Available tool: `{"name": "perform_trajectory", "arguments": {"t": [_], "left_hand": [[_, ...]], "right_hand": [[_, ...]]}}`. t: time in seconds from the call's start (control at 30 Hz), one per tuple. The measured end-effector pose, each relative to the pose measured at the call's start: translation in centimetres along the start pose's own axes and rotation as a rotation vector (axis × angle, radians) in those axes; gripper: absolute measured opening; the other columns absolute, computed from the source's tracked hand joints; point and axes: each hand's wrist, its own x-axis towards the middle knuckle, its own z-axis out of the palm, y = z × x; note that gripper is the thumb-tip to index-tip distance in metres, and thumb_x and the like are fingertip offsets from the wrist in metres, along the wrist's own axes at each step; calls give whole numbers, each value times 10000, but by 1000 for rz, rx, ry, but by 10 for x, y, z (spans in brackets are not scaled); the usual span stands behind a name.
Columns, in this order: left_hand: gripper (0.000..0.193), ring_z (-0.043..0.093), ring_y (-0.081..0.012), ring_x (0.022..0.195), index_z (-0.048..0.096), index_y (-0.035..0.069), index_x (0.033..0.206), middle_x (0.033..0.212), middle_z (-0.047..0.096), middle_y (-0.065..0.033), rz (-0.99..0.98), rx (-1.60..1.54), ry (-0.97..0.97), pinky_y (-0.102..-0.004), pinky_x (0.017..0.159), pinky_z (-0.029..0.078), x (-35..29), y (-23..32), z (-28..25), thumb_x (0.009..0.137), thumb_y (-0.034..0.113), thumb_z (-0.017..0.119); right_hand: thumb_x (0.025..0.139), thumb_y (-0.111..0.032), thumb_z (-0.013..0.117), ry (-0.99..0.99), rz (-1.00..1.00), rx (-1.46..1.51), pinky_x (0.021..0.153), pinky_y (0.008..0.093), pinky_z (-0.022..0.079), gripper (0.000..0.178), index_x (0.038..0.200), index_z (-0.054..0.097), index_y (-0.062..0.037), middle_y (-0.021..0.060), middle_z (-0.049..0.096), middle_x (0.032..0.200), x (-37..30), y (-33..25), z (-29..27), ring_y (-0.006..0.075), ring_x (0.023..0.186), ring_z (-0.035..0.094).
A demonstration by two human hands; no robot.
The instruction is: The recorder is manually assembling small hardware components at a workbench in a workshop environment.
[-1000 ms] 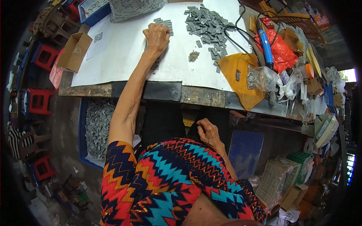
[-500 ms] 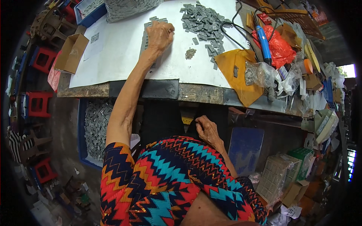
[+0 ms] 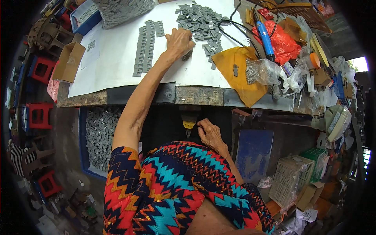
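Note:
My left hand (image 3: 180, 42) is over the white sheet (image 3: 105, 58) with its fingers curled down, the tips hidden. Partly under it lies a small heap of tiny brass-coloured parts (image 3: 187, 56). Just beyond sits a loose pile of flat grey rectangular pieces (image 3: 199, 21). To its left, grey pieces stand in two long columns (image 3: 144, 49), with a shorter third column (image 3: 159, 28) at their far end. My right hand (image 3: 211, 135) rests on my lap below the table edge, fingers loosely curled, with nothing visible in them.
A clear bag of grey pieces (image 3: 121, 11) and a blue bin (image 3: 84, 17) stand far left, near an open cardboard box (image 3: 69, 62). At right lie amber paper (image 3: 243, 78), a blue corded pen-shaped tool (image 3: 265, 41) and plastic bags. A tub of grey pieces (image 3: 83, 137) sits below.
My left hand has moved right, from the columns of grey pieces to the brass-coloured heap, uncovering the columns. The view has shifted slightly. My right hand stays on my lap.

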Motion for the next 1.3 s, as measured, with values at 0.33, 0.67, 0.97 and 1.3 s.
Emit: {"name": "perform_trajectory", "arguments": {"t": [0.33, 0.67, 0.97, 1.3], "left_hand": [[135, 560, -237, 717, 560, 72, 767, 707, 598, -58, 103, -33, 156, -440, 675, 399, 4, 10, 10, 646, 100, 615], [189, 546, -85, 656, 611, -2, 923, 758, 621, -44, 99, -912, 185, -201, 566, 443, -51, 41, -40, 764, 101, 613], [154, 523, -82, 622, 561, -27, 893, 723, 572, -41, -139, -1520, -135, -196, 594, 440, -141, 53, -48, 776, 56, 616], [215, 548, -75, 647, 593, -26, 952, 717, 587, -27, -217, -1568, -326, -189, 633, 440, -179, 58, -48, 787, 107, 628]], "right_hand": [[740, 0, 506, 9, 18, 41, 521, 395, 446, 133, 872, 503, 14, 175, 531, 789, -2, 1, -5, 339, 623, 548], [802, -23, 538, 71, 237, 541, 494, 179, 409, 75, 864, 573, 2, -1, 522, 646, 30, -55, -97, 49, 542, 498], [779, -59, 538, 451, 204, 225, 482, 225, 427, 114, 812, 577, 44, 43, 553, 594, 99, -13, -148, 76, 523, 533], [797, -120, 506, 401, -33, -400, 624, 311, 445, 178, 835, 561, 44, 161, 576, 720, 147, 39, -146, 226, 681, 575]]}}
